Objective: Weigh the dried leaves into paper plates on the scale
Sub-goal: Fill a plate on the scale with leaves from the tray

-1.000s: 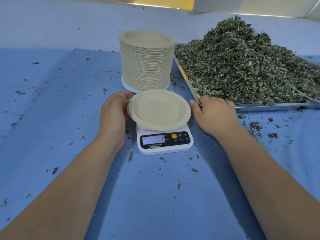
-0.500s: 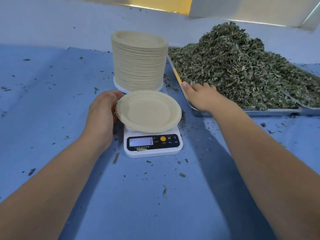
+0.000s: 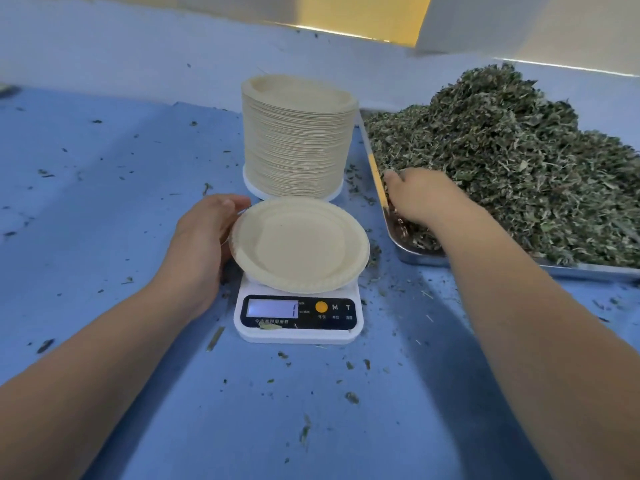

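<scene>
Behind the plate [image 3: 299, 244], a stack [image 3: 299, 140] stands beside the tray [image 3: 415, 259].

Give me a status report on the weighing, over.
Left hand holds paper plate rim, plate empty on scale. Right hand down in dried leaves in tray, grasp hidden. Plate stack behind scale, not in the way.

The scale [image 3: 298, 320] panel reads "M" and "T".
</scene>
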`<state>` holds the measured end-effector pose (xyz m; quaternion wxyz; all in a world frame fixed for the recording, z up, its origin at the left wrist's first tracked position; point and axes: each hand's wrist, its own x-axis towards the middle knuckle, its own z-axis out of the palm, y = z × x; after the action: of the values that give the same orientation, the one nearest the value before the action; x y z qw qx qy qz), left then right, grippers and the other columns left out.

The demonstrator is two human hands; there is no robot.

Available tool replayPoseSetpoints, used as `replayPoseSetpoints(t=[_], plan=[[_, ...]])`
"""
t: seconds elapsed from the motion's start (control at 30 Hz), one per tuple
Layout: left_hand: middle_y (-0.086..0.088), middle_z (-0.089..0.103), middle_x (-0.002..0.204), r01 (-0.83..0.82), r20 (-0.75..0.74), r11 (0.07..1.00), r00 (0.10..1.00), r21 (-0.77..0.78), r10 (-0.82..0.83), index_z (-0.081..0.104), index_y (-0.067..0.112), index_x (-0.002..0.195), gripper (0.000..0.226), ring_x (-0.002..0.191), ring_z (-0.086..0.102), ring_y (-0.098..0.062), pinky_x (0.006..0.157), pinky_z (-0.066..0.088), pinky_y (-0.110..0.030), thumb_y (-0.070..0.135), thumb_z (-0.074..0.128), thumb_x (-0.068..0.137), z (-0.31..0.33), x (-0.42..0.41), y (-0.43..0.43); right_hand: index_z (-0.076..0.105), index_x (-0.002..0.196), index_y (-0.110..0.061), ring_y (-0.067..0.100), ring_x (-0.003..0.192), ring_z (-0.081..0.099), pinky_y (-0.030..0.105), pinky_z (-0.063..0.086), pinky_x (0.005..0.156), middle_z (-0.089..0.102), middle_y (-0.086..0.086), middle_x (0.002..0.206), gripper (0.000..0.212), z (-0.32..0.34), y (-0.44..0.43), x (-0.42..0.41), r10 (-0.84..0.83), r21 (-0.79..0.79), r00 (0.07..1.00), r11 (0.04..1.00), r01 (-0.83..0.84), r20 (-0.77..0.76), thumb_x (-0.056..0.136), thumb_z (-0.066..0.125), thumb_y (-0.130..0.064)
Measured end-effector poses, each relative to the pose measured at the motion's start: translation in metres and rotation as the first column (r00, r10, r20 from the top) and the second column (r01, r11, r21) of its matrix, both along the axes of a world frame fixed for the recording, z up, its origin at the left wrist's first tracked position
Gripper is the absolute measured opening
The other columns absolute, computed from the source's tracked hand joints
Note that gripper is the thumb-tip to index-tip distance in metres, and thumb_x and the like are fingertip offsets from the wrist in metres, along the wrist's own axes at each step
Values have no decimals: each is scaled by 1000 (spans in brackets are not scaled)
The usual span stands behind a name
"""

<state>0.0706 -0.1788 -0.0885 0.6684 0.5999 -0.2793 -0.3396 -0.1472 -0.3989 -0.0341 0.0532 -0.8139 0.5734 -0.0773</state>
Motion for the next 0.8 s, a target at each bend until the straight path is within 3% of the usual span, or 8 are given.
replayPoseSetpoints(t=[0.1,0.23,0.33,0.37,0.43,0.57,0.7,0.8], plan=[[-6,77,105,6,44,1000,999,18,-7,77,28,99,36,87,68,-22,67,49,-35,41,46,85,-1,1,-1,43,149,-13,36,145,32,47,32,113,33,17,159,73,-5,-5,12,87,142,993,985,-97,79,103,17,-63],[-4,77,106,-5,88,999,996,33,2,78,32,95,36,101,70,-30,79,54,-48,42,46,83,-1,3,-3,35,156,-20,36,141,39,50,29,114,40,14,157,92,-7,2,11,3,345,999,938,-16,39,92,8,-81],[-4,77,107,-4,95,999,996,54,-1,78,32,95,36,110,68,-35,98,52,-61,43,47,80,-2,4,-3,68,102,-9,31,90,61,44,45,89,64,17,97,95,4,14,3,96,352,993,934,-66,-68,90,6,-81],[-4,77,108,0,97,998,995,56,-5,78,32,95,37,111,68,-35,100,51,-63,45,48,78,-1,4,-3,61,81,-8,28,75,57,41,44,81,59,13,80,89,6,18,0,122,341,986,937,-78,-112,92,7,-79],[-3,76,110,13,111,999,994,53,-18,78,32,96,41,112,68,-33,101,51,-62,49,49,72,0,3,-2,54,72,-10,25,71,55,38,42,78,57,10,77,79,8,26,-7,138,250,974,964,-91,-178,97,13,-73],[3,76,110,-14,96,1000,995,26,11,76,41,86,27,110,68,-23,106,50,-55,37,51,77,2,1,0,64,92,-18,34,90,60,40,51,77,60,17,114,58,3,43,-21,3,-74,993,997,-12,-121,99,33,-66],[7,76,110,-30,56,1000,998,0,30,74,38,85,24,113,68,-18,109,50,-49,32,51,80,4,-1,-1,49,143,-23,42,130,45,54,42,104,44,19,145,95,-10,55,-15,-45,144,988,987,67,-146,85,11,-88],[5,75,113,-22,74,1000,997,-12,23,72,32,96,25,113,68,-19,108,50,-49,33,51,81,4,-1,-1,50,143,-17,38,125,51,47,45,100,54,15,141,93,-10,60,-10,-9,168,987,985,36,-160,89,14,-84]])
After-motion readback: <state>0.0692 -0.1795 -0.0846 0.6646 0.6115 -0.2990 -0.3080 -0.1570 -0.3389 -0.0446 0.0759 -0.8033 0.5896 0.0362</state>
